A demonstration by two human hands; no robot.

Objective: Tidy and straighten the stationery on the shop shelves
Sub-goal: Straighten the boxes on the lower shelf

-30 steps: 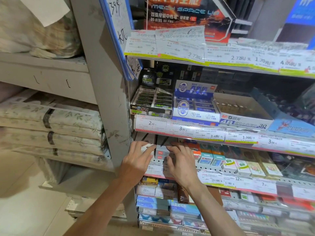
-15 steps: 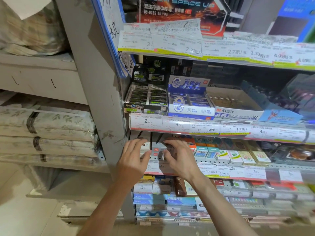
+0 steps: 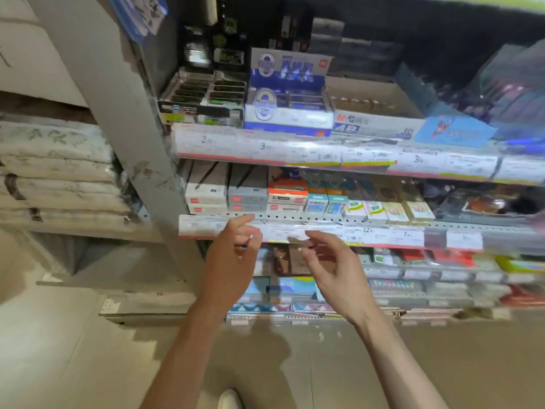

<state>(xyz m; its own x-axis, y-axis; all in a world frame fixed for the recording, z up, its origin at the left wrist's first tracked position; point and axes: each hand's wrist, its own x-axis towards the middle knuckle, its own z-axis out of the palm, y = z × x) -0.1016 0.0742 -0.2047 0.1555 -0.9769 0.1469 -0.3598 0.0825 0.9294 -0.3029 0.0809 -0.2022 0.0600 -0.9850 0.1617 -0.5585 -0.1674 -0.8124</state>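
Boxes (image 3: 247, 190) on shelf (image 3: 383, 224)

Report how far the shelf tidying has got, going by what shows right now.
Looks done: the white and grey boxes at the left end of the middle shelf stand squared in neat stacks. In hand: nothing; the left hand and right hand hover empty, fingers loosely curled, before the price-tag strip. Probably left: the lower shelves, too blurred to judge.
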